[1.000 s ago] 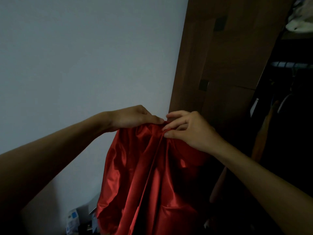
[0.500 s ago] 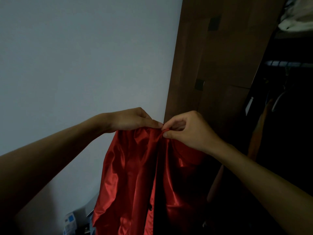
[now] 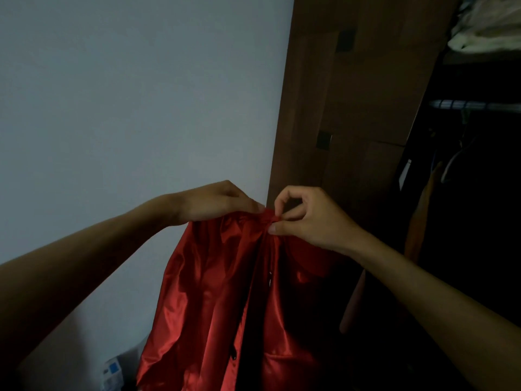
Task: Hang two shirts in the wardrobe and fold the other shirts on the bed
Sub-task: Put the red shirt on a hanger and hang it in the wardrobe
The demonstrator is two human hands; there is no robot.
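Observation:
A shiny red satin shirt (image 3: 214,292) hangs down in front of me, its front open along a dark button placket. My left hand (image 3: 214,201) grips the top edge of the shirt at the collar on the left side. My right hand (image 3: 307,218) pinches the collar fabric between thumb and fingers right beside it. The open wardrobe (image 3: 473,193) is to the right, dark inside, with a metal hanging rail (image 3: 476,104) and clothes on hangers below it. No hanger is visible in the shirt.
The brown wardrobe door (image 3: 352,108) stands open just behind my hands. A pale wall (image 3: 127,94) fills the left. White bundled fabric (image 3: 487,26) lies on the wardrobe's top shelf. A small white and blue box (image 3: 112,372) sits low at the left.
The shirt front has fallen open, showing the dark placket. My right hand's fingers have curled tighter onto the collar. Both hands stayed close together at the same height.

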